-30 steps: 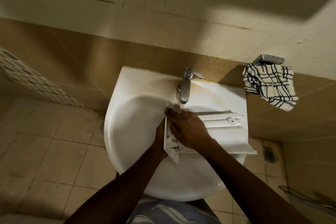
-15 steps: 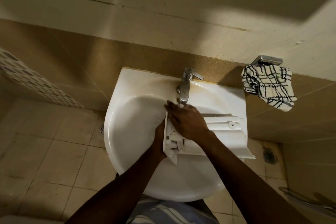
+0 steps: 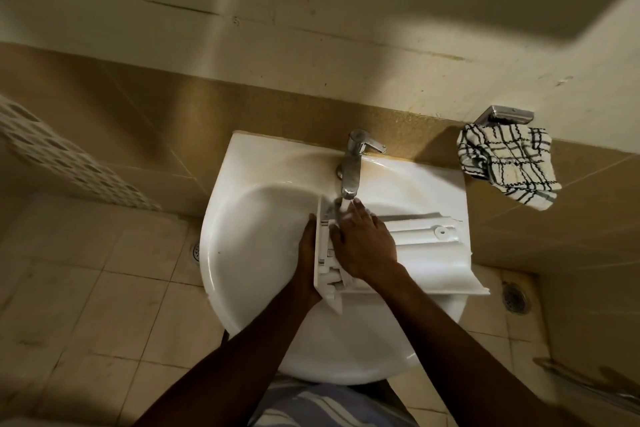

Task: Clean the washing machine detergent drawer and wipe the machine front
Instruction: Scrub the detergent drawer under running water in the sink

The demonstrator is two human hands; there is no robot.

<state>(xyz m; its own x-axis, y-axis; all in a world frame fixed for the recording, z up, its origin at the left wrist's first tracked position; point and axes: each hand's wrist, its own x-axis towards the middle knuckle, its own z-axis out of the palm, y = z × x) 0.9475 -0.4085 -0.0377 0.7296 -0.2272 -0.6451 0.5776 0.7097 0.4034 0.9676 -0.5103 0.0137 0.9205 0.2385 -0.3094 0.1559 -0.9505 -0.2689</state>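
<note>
Detergent drawer (image 3: 426,246) lies across right half of sink (image 3: 249,236), front panel to left, under running tap (image 3: 351,170). Left hand (image 3: 306,253) holds front panel from left; fingers mostly hidden, grip probably wrapped. Right hand (image 3: 363,243) flat on drawer top, fingers straight, tips at water stream. Checked cloth (image 3: 505,163) hangs far right.
</note>
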